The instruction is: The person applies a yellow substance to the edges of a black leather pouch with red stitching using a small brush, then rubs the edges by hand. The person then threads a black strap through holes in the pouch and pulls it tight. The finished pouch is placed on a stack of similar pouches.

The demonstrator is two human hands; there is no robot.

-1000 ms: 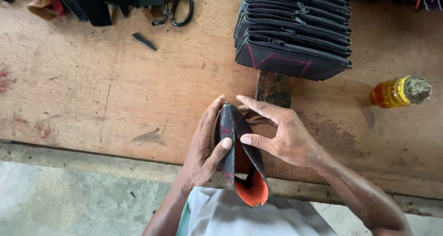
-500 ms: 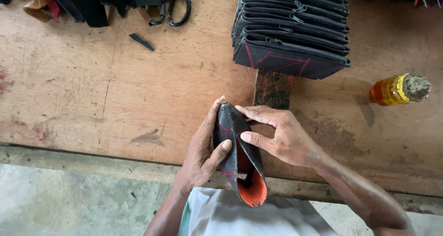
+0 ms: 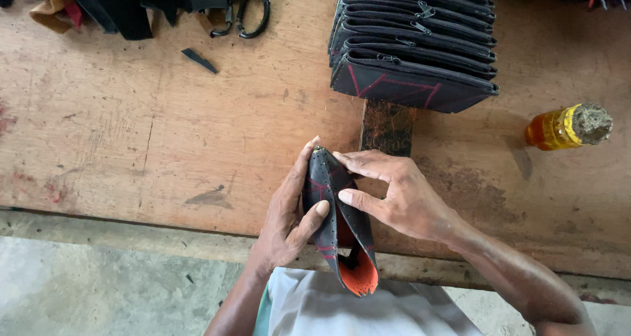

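— Since the black pouch (image 3: 338, 224) is pinched between both hands just this side of the stack of finished pouches (image 3: 414, 43), how would you say it handles?

— Light and soft, I'd judge. It bends into a fold, its orange lining showing at the open end nearest the person, so it looks like thin, flexible material, not fragile.

— And the grip?

— The left hand (image 3: 289, 214) cups one flat side, thumb pressed across the face. The right hand (image 3: 401, 198) grasps the other side, fingertips at the top edge and thumb on the fold. Seams and edges seem the safest hold; the middle would just buckle.

— What else is near that stack?

— A dark wooden block (image 3: 388, 127) lies on the counter (image 3: 164, 132) right beneath it, between stack and pouch. A yellow bottle (image 3: 559, 127) lies to the stack's right, and scissors (image 3: 246, 10) with black scraps sit well to its left.
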